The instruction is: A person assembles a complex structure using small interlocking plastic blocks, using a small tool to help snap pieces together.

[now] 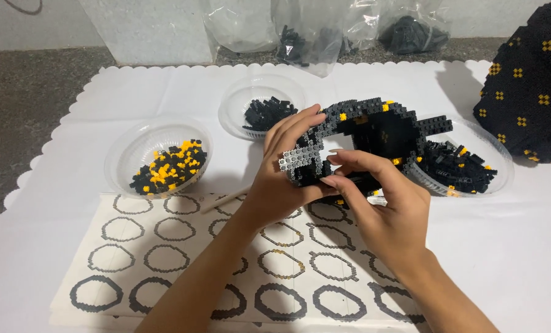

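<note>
Head view, near edge first: printed sheet (164,259) of black ring outlines flat on the white scalloped mat (509,246), both forearms crossing it from 6 o'clock. Left hand (275,179) at centre, fingers curled round the near left edge of the black brick ring (380,132), thumb side up, gripping it firmly. Right hand (380,209) just at 4 o'clock of the left, fingers narrowed to a pinch against the ring's grey and black lower rim; whether a loose brick sits between the fingertips cannot be told. Ring held tilted above the mat, hollow in the middle, dotted with a few yellow bricks along its top. Thin pale stick (226,198) lying on the sheet beside the left wrist. At 9 o'clock, clear bowl (127,151) of mixed black and yellow bricks. At 11 o'clock, second clear bowl (238,102) of black bricks. At 3 o'clock, third bowl (500,166), partly behind the ring. Farther at 2 o'clock, large black model (528,80) with yellow squares. At 12 o'clock, plastic bags (324,31) of dark bricks against the wall.
</note>
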